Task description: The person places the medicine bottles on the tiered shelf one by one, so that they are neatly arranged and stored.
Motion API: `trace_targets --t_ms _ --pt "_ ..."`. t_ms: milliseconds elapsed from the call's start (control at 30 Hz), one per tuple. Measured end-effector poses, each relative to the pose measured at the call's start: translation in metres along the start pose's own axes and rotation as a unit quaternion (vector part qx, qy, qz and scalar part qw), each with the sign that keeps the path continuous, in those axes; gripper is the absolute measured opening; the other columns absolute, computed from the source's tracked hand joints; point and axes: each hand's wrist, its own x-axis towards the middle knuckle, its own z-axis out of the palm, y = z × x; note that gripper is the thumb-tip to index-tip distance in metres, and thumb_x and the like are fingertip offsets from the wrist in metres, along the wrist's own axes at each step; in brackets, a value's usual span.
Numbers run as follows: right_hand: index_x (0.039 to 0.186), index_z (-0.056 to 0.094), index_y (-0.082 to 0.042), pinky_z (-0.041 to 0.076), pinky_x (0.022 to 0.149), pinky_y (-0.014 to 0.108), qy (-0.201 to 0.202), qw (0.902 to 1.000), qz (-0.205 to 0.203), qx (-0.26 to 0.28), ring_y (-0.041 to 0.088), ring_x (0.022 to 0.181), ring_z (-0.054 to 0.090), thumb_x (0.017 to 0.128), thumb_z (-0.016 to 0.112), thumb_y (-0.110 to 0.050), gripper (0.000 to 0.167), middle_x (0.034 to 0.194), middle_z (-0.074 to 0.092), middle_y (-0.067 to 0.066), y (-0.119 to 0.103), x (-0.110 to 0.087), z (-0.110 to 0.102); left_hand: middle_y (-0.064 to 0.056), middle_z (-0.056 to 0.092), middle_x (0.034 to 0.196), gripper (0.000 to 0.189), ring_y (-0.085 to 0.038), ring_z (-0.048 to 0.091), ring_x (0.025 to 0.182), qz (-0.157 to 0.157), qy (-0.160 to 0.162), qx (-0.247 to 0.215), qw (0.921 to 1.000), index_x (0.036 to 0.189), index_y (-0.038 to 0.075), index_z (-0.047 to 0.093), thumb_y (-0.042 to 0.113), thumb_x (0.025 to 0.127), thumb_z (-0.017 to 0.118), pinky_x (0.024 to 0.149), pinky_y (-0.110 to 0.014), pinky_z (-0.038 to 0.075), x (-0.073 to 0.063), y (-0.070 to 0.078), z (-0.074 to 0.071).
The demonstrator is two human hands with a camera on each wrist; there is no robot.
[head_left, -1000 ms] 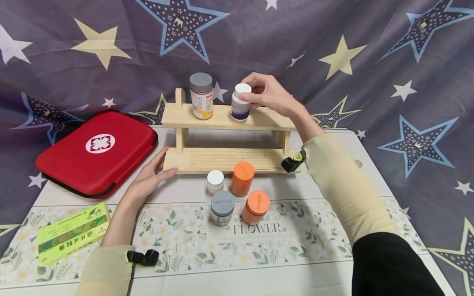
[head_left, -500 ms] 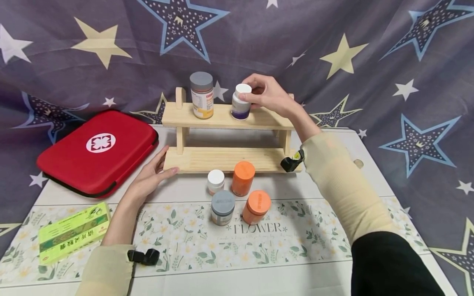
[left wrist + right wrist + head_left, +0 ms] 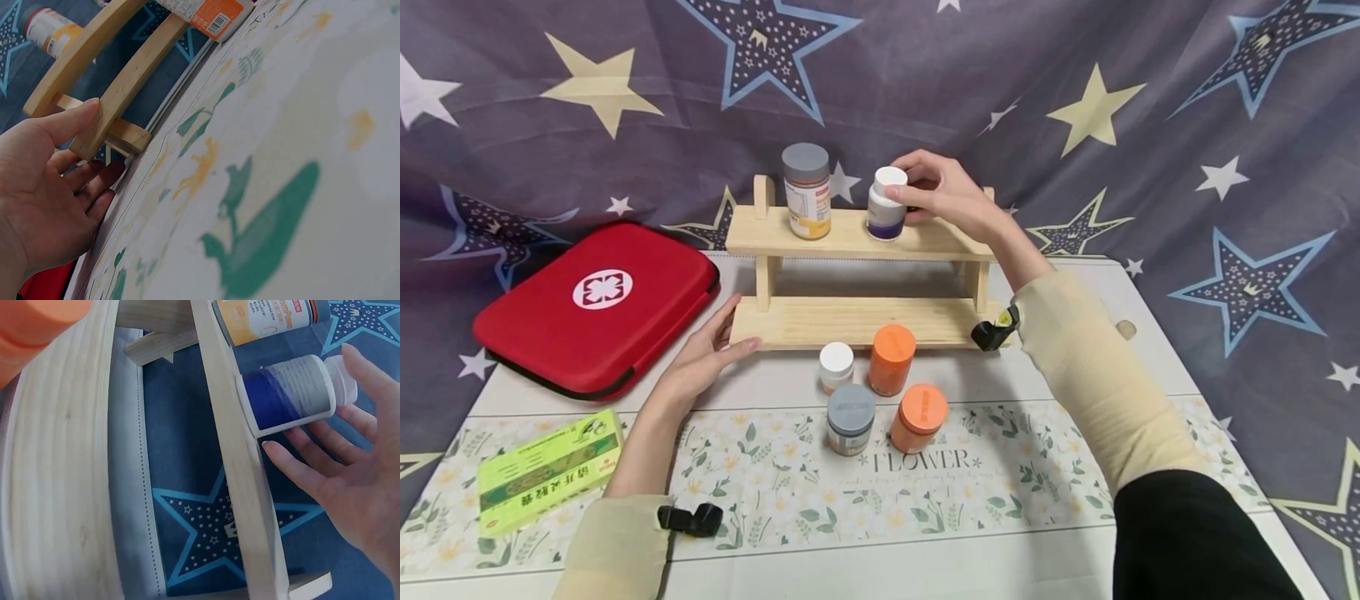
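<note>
My left hand (image 3: 703, 358) grips the left end of the two-tier wooden rack (image 3: 865, 321), thumb on the lower board and fingers curled at its end, as the left wrist view shows. On the upper board stands a white pill bottle (image 3: 887, 204) with a purple band, upright near the middle. My right hand (image 3: 951, 196) holds that bottle near its white cap, thumb in front and fingers behind; in the right wrist view the little finger is apart from the bottle (image 3: 287, 394). To its left stands a larger grey-capped supplement bottle (image 3: 807, 192).
Before the rack stand a small white-capped bottle (image 3: 837, 367), a grey-capped jar (image 3: 851, 419) and two orange-capped bottles (image 3: 892, 360). A red first-aid case (image 3: 550, 325) lies left, with a green medicine box (image 3: 550, 471) nearer. A star-patterned cloth (image 3: 970, 75) hangs behind.
</note>
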Motion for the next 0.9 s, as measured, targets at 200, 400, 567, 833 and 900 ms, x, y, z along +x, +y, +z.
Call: trace_targets --t_ms 200,400,567,833,900 --pt "0.133 0.06 -0.011 0.058 0.097 0.048 0.024 0.9988 -0.007 0.041 0.021 0.116 0.064 0.094 0.074 -0.029 0.045 0.126 0.063 0.008 0.013 -0.013 -0.005 -0.012 0.021 0.172 0.094 -0.031 0.026 0.156 0.0 0.0 0.009 1.0 0.167 0.027 0.002 0.027 0.1 0.067 0.124 -0.047 0.026 -0.001 0.0 0.0" --pt "0.127 0.061 -0.002 0.061 0.09 0.041 0.077 0.9939 -0.069 0.04 0.029 0.108 0.066 0.096 0.071 -0.025 0.04 0.113 0.066 0.004 0.031 -0.035 -0.007 -0.013 0.02 0.172 0.094 -0.032 0.025 0.156 0.003 -0.004 0.007 1.0 0.167 0.025 0.001 0.027 0.1 0.067 0.125 -0.052 0.024 -0.001 -0.001 0.001" --pt "0.119 0.065 -0.004 0.062 0.083 0.035 0.106 0.9852 -0.118 0.065 0.031 0.097 0.067 0.097 0.07 -0.017 0.026 0.105 0.067 0.004 0.044 -0.055 -0.004 -0.009 0.017 0.173 0.096 -0.03 0.021 0.158 0.0 -0.004 0.0 1.0 0.167 0.025 0.001 0.028 0.099 0.068 0.127 -0.053 0.019 -0.001 0.0 0.0" --pt "0.123 0.061 0.007 0.062 0.083 0.032 0.09 0.9805 -0.157 0.076 0.02 0.092 0.07 0.098 0.066 -0.008 0.03 0.105 0.068 0.005 0.051 -0.084 0.002 -0.012 0.02 0.172 0.096 -0.031 0.023 0.157 -0.001 -0.002 0.004 1.0 0.167 0.024 0.001 0.029 0.099 0.068 0.126 -0.053 0.021 -0.002 0.001 -0.002" --pt "0.123 0.062 0.007 0.061 0.083 0.032 0.085 0.9806 -0.16 0.076 0.019 0.091 0.071 0.097 0.066 -0.005 0.029 0.104 0.069 0.006 0.051 -0.09 0.004 -0.012 0.021 0.172 0.095 -0.03 0.024 0.156 0.0 -0.003 0.003 1.0 0.167 0.024 0.001 0.029 0.1 0.068 0.125 -0.052 0.022 -0.002 0.001 -0.001"
